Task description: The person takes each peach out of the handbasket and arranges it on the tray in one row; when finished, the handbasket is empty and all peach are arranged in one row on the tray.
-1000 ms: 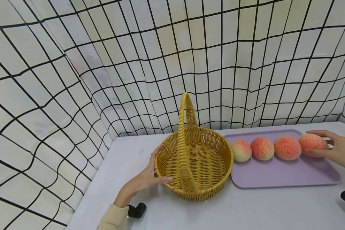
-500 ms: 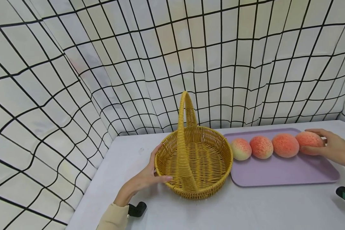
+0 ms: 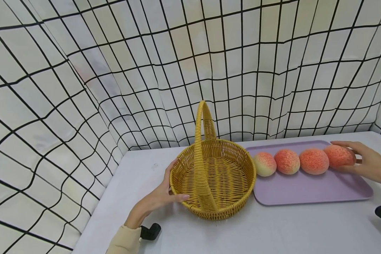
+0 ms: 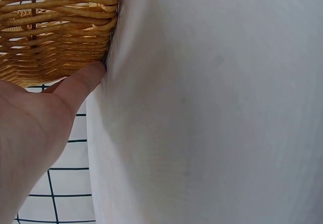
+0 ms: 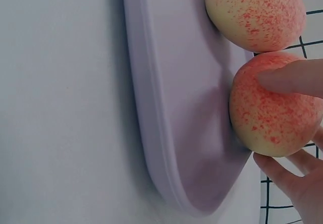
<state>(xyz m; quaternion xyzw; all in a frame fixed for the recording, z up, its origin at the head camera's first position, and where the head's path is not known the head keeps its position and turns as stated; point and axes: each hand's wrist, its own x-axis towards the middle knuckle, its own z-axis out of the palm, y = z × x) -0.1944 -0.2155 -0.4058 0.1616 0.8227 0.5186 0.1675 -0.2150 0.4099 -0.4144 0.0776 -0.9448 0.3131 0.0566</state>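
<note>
The round yellow wicker basket with a tall arched handle stands in the middle of the head view. At its left side my left hand holds the rim, thumb over the edge and fingers along the outer wall. In the left wrist view a fingertip reaches the foot of the basket. On the lilac tray, my right hand grips the rightmost peach, thumb on the near side and fingers round the far side. That peach sits against its neighbour in the right wrist view.
Several peaches line up along the tray's back half, the leftmost peach paler and close to the basket. White cloth covers the table. A white wall with black grid lines rises behind and at the left.
My right hand has shifted slightly left, and the rightmost peach has moved a little with it toward its neighbour. My left hand and the basket have stayed put.
</note>
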